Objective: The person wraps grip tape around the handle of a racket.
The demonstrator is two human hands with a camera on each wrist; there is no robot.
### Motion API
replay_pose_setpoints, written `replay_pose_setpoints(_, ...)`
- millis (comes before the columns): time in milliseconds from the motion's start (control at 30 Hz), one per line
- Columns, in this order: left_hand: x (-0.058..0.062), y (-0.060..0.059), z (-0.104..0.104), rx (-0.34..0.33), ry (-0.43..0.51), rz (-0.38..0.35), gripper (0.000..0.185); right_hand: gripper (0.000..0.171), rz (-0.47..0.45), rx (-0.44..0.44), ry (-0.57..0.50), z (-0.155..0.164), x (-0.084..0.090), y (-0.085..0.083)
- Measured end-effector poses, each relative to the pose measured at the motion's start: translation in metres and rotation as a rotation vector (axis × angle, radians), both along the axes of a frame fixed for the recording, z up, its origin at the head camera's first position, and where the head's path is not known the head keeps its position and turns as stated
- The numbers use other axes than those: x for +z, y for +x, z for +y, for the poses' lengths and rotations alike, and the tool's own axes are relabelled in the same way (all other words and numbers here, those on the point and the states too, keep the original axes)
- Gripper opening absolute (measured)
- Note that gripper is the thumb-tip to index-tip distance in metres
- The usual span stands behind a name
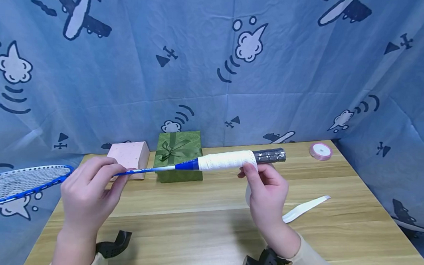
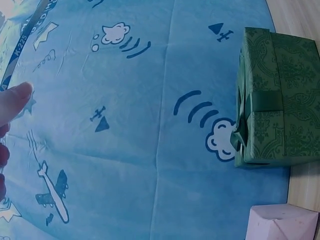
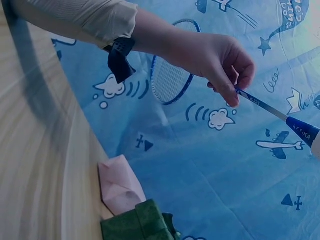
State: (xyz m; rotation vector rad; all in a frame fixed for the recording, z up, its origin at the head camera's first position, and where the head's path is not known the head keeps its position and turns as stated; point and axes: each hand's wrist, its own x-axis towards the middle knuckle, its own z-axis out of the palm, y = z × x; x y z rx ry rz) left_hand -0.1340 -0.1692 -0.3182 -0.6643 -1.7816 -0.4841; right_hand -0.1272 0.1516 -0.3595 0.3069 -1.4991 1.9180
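A blue and white badminton racket is held level above the table, its strung head off to the left. My left hand pinches the thin shaft; the right wrist view shows the same hand with thumb and fingers on it. White grip tape wraps the handle from the blue cone outward. The handle's end is bare and black. At the wrap's edge, my right hand pinches the tape between thumb and fingers. Some tape hangs behind that hand.
A white strip lies on the table right of my right wrist; whether it joins the tape is hidden. Behind the racket stand a green gift box with a bow and a pink box. A pink-rimmed roll lies far right.
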Motion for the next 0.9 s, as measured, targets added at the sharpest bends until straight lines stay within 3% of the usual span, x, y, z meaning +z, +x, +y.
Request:
replay_pose_setpoints(233, 0.0010, -0.0009, 0.0014, -0.063, 0.041, 0.027, 0.040, 0.022, 0.032, 0.000, -0.063, 0.0020, 0.0029, -0.0031)
replay_pose_setpoints(567, 0.0057, -0.0019, 0.0053, -0.058, 0.119, 0.078, 0.040, 0.020, 0.075, 0.018, -0.131, 0.0065, 0.0063, -0.0077)
replay_pose_setpoints(900, 0.0089, -0.0022, 0.0087, -0.109, 0.172, 0.170, 0.043, 0.017, 0.108, 0.107, -0.158, 0.0061, 0.0062, -0.0067)
